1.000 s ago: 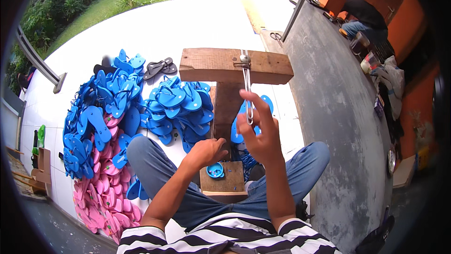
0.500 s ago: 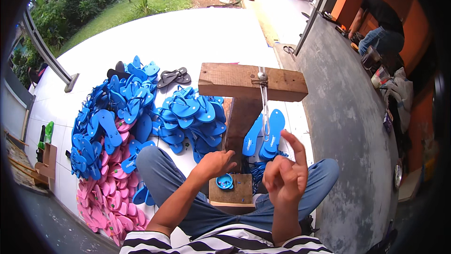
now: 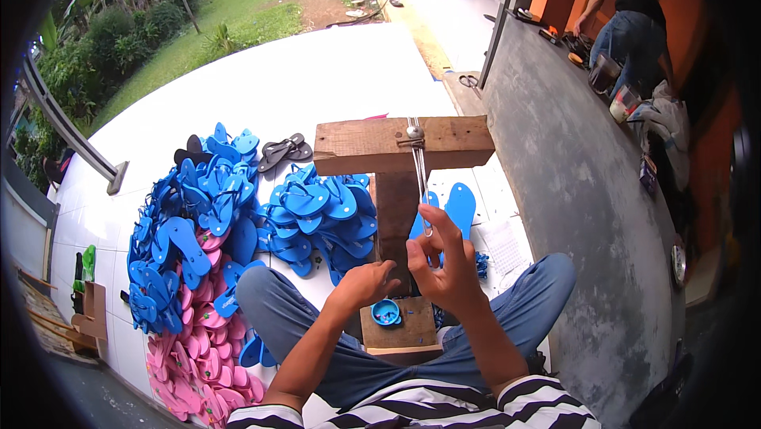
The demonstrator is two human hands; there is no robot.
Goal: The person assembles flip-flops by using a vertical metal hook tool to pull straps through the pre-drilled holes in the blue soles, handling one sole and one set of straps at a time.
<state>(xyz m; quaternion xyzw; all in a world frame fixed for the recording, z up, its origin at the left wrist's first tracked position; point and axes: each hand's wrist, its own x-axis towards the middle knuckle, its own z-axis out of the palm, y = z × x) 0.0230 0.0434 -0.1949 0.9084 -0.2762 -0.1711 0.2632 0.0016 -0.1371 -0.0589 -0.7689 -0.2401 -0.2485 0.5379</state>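
Observation:
A wooden T-shaped stand (image 3: pixel 357 149) rises between my legs, its thick crossbar on top of an upright post. Thin metal prongs (image 3: pixel 419 167) hang from a nail and a round knob on the crossbar, ending in a narrow loop. My right hand (image 3: pixel 456 266) is at that loop, index finger overlapping the metal and thumb apart from it; whether they touch is unclear. Nothing shows in my left hand (image 3: pixel 365 285), loosely bent beside the post with fingertips apart. Below, a small blue bowl (image 3: pixel 386 312) with tiny bits sits on the stand's wooden base (image 3: pixel 420 326).
Blue flip-flops (image 3: pixel 305 199) and pink flip-flops (image 3: pixel 206 358) lie heaped at left. A black pair (image 3: pixel 284 151) sits beyond. Blue soles (image 3: pixel 460 207) lie behind the stand. Scissors (image 3: pixel 469 81) rest near the grey ledge (image 3: pixel 571 191). Another person (image 3: pixel 634 24) bends at far right.
My right hand has moved left and up to the hanging metal prongs, its raised index finger now bent toward them. My left hand stays near the post. The view has shifted slightly.

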